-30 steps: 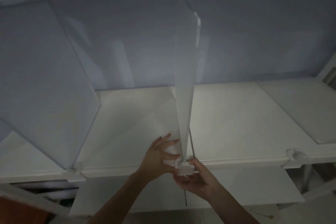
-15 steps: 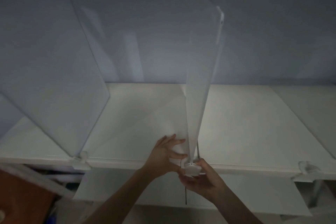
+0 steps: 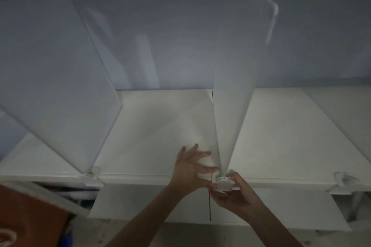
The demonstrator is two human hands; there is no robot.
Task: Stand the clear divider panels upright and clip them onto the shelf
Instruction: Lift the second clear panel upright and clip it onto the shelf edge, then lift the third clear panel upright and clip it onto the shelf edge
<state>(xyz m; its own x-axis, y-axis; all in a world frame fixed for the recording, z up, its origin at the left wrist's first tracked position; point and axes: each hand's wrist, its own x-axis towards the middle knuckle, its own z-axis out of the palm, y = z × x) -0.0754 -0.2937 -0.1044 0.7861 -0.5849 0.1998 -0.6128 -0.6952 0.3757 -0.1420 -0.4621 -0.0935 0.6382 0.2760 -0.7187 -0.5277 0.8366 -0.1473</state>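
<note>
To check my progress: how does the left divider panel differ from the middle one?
No hand touches the left panel; both hands work at the clip of the middle panel. The left panel shows its broad face, the middle one mostly its edge. Both are clear and upright on the shelf.

- The left hand (image 3: pixel 189 168) is reaching up from below, fingers spread and pressing flat.
- The right hand (image 3: pixel 239 194) is sitting just beside it, palm up, fingers curling around something small, thumb on top.
- Both forearms are bare.

Upright clear divider panel (image 3: pixel 236 90) on white shelf (image 3: pixel 281 136), left hand (image 3: pixel 189 168) and right hand (image 3: pixel 239 192) at its clip (image 3: pixel 223 183).
</note>
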